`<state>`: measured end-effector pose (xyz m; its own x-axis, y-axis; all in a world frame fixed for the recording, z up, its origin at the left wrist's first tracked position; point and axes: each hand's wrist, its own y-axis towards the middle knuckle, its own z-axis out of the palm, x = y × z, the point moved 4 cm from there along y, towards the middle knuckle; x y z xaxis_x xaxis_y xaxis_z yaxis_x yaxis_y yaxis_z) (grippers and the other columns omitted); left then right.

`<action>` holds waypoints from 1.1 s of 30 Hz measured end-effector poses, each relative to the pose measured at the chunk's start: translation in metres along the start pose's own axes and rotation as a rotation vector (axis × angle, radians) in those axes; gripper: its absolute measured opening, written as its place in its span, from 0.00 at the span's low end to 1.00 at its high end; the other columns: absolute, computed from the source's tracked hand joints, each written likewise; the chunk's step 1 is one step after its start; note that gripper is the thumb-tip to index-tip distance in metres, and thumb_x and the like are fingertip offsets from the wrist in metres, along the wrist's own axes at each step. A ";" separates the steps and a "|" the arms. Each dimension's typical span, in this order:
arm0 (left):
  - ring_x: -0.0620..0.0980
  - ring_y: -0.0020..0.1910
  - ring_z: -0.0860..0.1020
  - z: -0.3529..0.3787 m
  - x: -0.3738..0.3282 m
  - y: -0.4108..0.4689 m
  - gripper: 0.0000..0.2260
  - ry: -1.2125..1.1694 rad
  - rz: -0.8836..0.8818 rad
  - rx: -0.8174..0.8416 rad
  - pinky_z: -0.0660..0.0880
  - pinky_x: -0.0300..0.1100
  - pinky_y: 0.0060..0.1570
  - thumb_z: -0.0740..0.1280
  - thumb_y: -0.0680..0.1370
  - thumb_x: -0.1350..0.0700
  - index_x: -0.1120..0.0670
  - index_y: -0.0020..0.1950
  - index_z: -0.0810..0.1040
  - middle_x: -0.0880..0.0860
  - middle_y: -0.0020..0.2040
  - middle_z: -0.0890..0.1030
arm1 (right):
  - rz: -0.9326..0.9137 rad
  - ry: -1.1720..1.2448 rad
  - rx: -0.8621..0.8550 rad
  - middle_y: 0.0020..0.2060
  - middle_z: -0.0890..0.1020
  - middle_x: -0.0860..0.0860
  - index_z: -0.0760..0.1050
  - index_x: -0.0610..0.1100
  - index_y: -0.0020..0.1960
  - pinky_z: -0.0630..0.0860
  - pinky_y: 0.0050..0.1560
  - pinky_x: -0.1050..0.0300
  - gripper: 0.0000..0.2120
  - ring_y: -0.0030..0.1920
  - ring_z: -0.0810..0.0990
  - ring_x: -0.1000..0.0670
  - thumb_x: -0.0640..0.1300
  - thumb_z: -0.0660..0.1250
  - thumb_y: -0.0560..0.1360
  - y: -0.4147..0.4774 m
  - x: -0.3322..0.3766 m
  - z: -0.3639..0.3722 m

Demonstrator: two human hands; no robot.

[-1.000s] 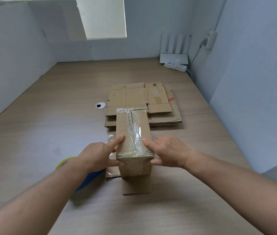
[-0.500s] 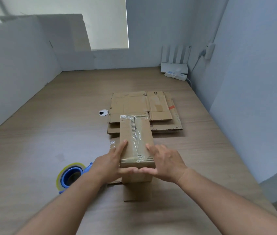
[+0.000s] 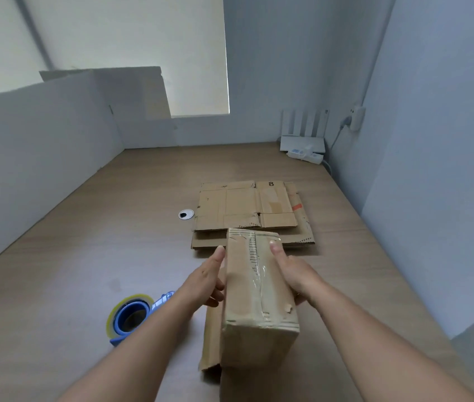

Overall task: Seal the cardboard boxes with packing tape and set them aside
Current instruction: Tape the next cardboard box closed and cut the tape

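Head view: the box (image 3: 259,288) sits in the middle foreground, long axis running away from the person, clamped between both hands. Clear tape runs down its top seam and across the far end, wrinkled in places, so the sealing looks done on this face.

The left hand (image 3: 209,280) lies against the box's left side, thumb straight along the top edge and fingers bent in lower down. The right hand (image 3: 295,275) holds the right side with its thumb laid on top near the far end; its fingers are hidden behind the box. Gripping from opposite sides likely keeps the load balanced and the tape untouched for carrying it off.

A cardboard piece (image 3: 211,338) shows under the box's left edge. Whether the box rests on it or is clear of it, I cannot tell.

The tape dispenser (image 3: 129,316) lies on the tabletop (image 3: 84,256) just left of the left forearm, probably parked within reach for the next box. Beyond the box, the flat cardboard (image 3: 247,207) waits in a stack, near a cable grommet (image 3: 186,214). A router (image 3: 302,140) stands in the far right corner, well apart.

My judgement: the step in hand is setting this box aside.
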<state>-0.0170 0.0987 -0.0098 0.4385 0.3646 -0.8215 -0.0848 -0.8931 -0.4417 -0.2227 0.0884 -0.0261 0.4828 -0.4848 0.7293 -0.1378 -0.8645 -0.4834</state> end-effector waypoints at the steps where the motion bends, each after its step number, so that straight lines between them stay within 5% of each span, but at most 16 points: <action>1: 0.55 0.46 0.80 0.005 -0.004 -0.004 0.41 0.031 -0.019 0.016 0.79 0.50 0.53 0.47 0.68 0.25 0.55 0.62 0.74 0.59 0.50 0.79 | 0.038 0.009 0.033 0.48 0.82 0.45 0.73 0.43 0.62 0.82 0.43 0.48 0.41 0.44 0.83 0.43 0.75 0.47 0.71 -0.001 0.000 -0.002; 6: 0.52 0.52 0.78 0.012 -0.029 -0.013 0.40 0.081 0.084 0.033 0.78 0.48 0.53 0.47 0.68 0.24 0.47 0.68 0.72 0.49 0.55 0.78 | -0.041 0.045 -0.001 0.53 0.82 0.46 0.76 0.43 0.62 0.82 0.46 0.44 0.49 0.49 0.82 0.44 0.81 0.49 0.62 -0.008 0.018 -0.018; 8: 0.54 0.54 0.79 0.007 -0.045 -0.015 0.40 -0.007 0.152 0.033 0.77 0.54 0.58 0.47 0.64 0.21 0.45 0.62 0.77 0.49 0.55 0.81 | -0.162 0.088 -0.074 0.53 0.82 0.45 0.77 0.43 0.60 0.82 0.46 0.43 0.50 0.50 0.81 0.42 0.82 0.47 0.61 -0.016 0.036 -0.033; 11: 0.55 0.56 0.80 -0.002 -0.075 -0.025 0.25 -0.248 0.318 -0.049 0.75 0.55 0.59 0.47 0.76 0.32 0.44 0.53 0.78 0.50 0.52 0.82 | -0.385 0.234 -0.181 0.58 0.81 0.46 0.76 0.47 0.62 0.75 0.61 0.40 0.47 0.59 0.78 0.43 0.81 0.46 0.65 -0.034 0.065 -0.055; 13: 0.53 0.52 0.80 -0.009 -0.084 -0.031 0.23 -0.396 0.414 -0.151 0.79 0.48 0.49 0.47 0.79 0.37 0.48 0.52 0.77 0.51 0.50 0.82 | -0.456 0.412 -0.219 0.58 0.81 0.47 0.77 0.47 0.62 0.73 0.64 0.40 0.44 0.60 0.78 0.45 0.78 0.46 0.67 -0.041 0.072 -0.067; 16: 0.51 0.43 0.82 -0.013 -0.072 -0.033 0.31 -0.503 0.405 -0.241 0.78 0.41 0.37 0.48 0.75 0.34 0.57 0.48 0.78 0.55 0.44 0.83 | -0.359 0.525 -0.243 0.42 0.85 0.45 0.80 0.40 0.44 0.78 0.55 0.39 0.47 0.49 0.82 0.43 0.81 0.47 0.63 -0.040 0.057 -0.069; 21: 0.52 0.51 0.81 0.003 -0.030 -0.032 0.31 -0.428 0.192 -0.139 0.79 0.51 0.48 0.50 0.69 0.30 0.49 0.61 0.73 0.54 0.52 0.82 | -0.186 0.304 -0.122 0.43 0.84 0.44 0.80 0.43 0.48 0.79 0.51 0.45 0.38 0.46 0.83 0.43 0.74 0.47 0.72 -0.038 0.015 -0.038; 25: 0.53 0.56 0.78 0.014 -0.013 -0.034 0.25 -0.228 0.093 -0.153 0.80 0.50 0.47 0.57 0.75 0.33 0.47 0.65 0.69 0.51 0.60 0.76 | -0.192 0.054 -0.092 0.42 0.82 0.48 0.78 0.45 0.47 0.79 0.47 0.46 0.37 0.45 0.80 0.46 0.77 0.50 0.68 -0.036 -0.002 -0.017; 28: 0.50 0.54 0.78 0.020 -0.004 -0.030 0.20 -0.043 0.070 -0.157 0.80 0.47 0.43 0.62 0.78 0.40 0.49 0.64 0.70 0.49 0.56 0.77 | -0.188 -0.103 -0.141 0.38 0.78 0.52 0.71 0.47 0.40 0.74 0.43 0.50 0.34 0.42 0.78 0.48 0.79 0.55 0.64 -0.037 -0.005 -0.011; 31: 0.49 0.50 0.78 0.020 0.001 -0.027 0.14 0.067 0.071 -0.184 0.80 0.50 0.46 0.64 0.79 0.47 0.50 0.62 0.72 0.49 0.50 0.78 | -0.169 -0.252 -0.164 0.46 0.76 0.55 0.70 0.51 0.50 0.72 0.49 0.53 0.29 0.52 0.77 0.49 0.74 0.63 0.65 -0.042 -0.001 -0.008; 33: 0.49 0.49 0.77 0.020 0.001 -0.028 0.13 0.151 0.081 -0.189 0.79 0.50 0.50 0.63 0.79 0.48 0.49 0.62 0.71 0.50 0.51 0.79 | -0.161 -0.327 -0.174 0.52 0.78 0.55 0.72 0.49 0.56 0.74 0.52 0.52 0.36 0.55 0.77 0.49 0.75 0.64 0.62 -0.043 0.002 -0.006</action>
<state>-0.0323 0.1293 -0.0058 0.5666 0.2592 -0.7822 0.0375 -0.9564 -0.2898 -0.2213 0.1240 -0.0011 0.7558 -0.2981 0.5830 -0.1690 -0.9490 -0.2662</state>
